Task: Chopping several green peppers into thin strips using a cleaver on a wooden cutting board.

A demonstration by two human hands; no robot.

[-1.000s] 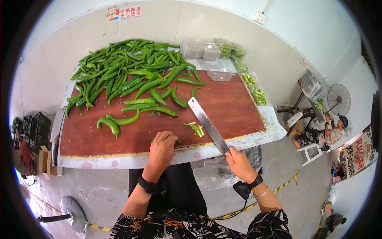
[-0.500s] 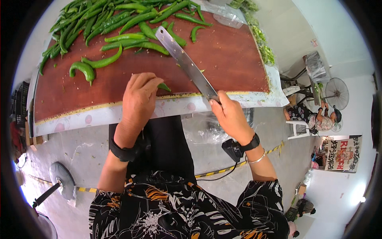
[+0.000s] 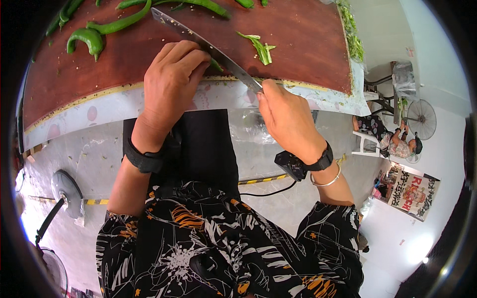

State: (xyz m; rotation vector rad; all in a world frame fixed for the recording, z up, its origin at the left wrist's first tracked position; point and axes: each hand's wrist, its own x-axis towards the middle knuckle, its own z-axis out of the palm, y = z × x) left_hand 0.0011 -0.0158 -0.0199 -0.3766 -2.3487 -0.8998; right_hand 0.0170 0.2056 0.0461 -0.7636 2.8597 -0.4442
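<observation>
My right hand (image 3: 290,116) is closed round the handle end of a long, straight-bladed knife (image 3: 204,44). The blade slants up and to the left across the brown board (image 3: 298,54), close by the fingertips of my left hand (image 3: 169,82). Those fingers are curled down on a green chili pepper (image 3: 215,65); only a short end of it peeks out beside the blade, the rest is hidden. To the right of the knife lies a split piece of green pepper (image 3: 261,48). Whole peppers, including a curved one (image 3: 88,41), lie left of the blade.
A pale, patterned cover (image 3: 119,105) hangs along the board's near edge. Chopped greens (image 3: 353,42) line its right side. A pedestal fan (image 3: 421,119) and a seated person (image 3: 397,141) are farther right. Another fan base (image 3: 68,191) stands at lower left.
The view has shifted, leaving most of the pepper pile beyond the top edge. The blade has come closer to my left fingers. The split pepper piece now shows fully beside the knife.
</observation>
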